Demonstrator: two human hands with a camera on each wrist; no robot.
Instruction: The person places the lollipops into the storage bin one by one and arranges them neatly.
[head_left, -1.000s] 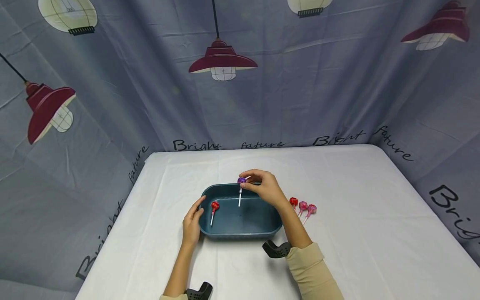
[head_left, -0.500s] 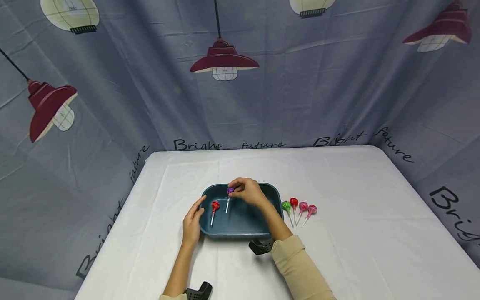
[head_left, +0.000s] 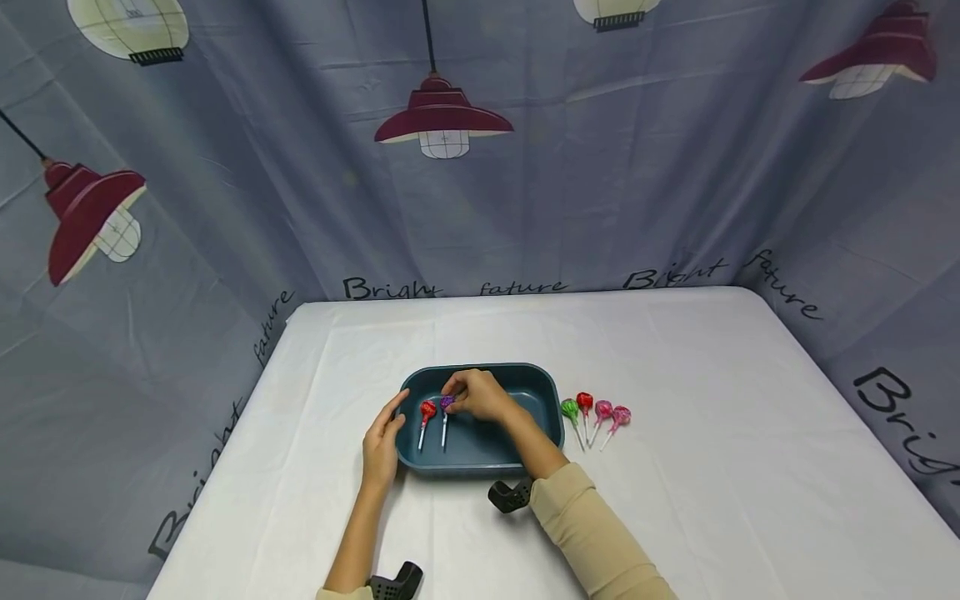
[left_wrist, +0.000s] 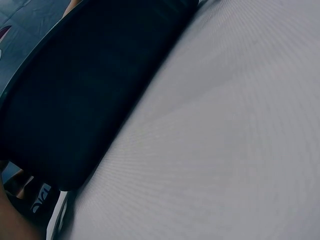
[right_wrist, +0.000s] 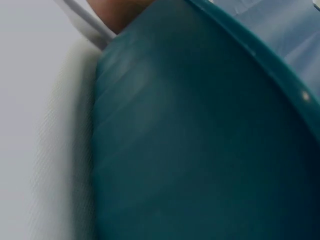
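My right hand reaches into a dark teal tray and pinches a purple lollipop by its wrapped head. The white stick points toward the tray's near side. Just left of it, inside the tray, lies a red lollipop with its stick pointing the same way. At the tray's left end, my left hand rests against the wall, fingers extended along the rim. Both wrist views are mostly filled by the tray's outer wall, so the lollipops are hidden there.
Right of the tray, a green lollipop, another red lollipop and two pink lollipops lie in a row on the white-covered table. A grey-blue printed curtain hangs behind the table.
My right hand has moved left and lower into the tray with the purple lollipop, bringing it beside the red one. The green lollipop outside came into sight. My left hand stays at the tray's end.
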